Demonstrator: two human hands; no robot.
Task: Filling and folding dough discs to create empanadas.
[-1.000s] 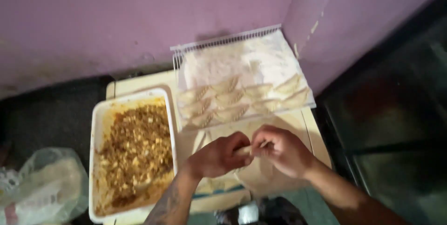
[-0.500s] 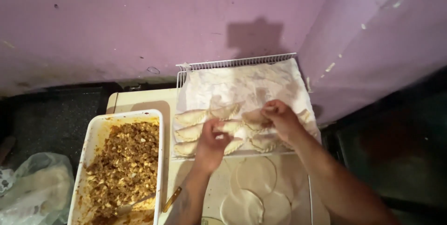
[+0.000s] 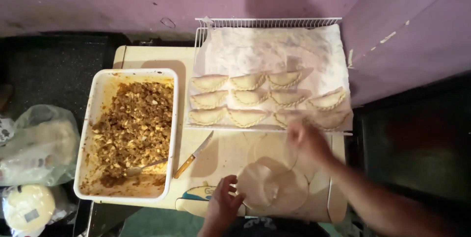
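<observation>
My left hand (image 3: 223, 201) rests at the near table edge, its fingertips touching the rim of a round dough disc (image 3: 265, 185) that lies on a small stack. My right hand (image 3: 306, 141) is motion-blurred, hovering over another pale disc (image 3: 270, 149) just in front of the tray; I see nothing in it. Beyond it a wire rack tray (image 3: 267, 22) lined with white paper holds several folded, crimped pastries (image 3: 248, 99) in rows. A white rectangular dish (image 3: 95, 99) of brown minced filling sits to the left, with a spoon (image 3: 142, 168) in it.
A wooden-handled knife (image 3: 194, 154) lies between the dish and the discs. Plastic bags (image 3: 34, 149) and a round packet (image 3: 27, 207) sit far left, off the table. A purple wall stands behind, and a dark opening (image 3: 417, 139) is at the right.
Both hands have drawn back from the tray to the dough discs. The pastry they held together now lies on the tray. The view has tilted down toward the table.
</observation>
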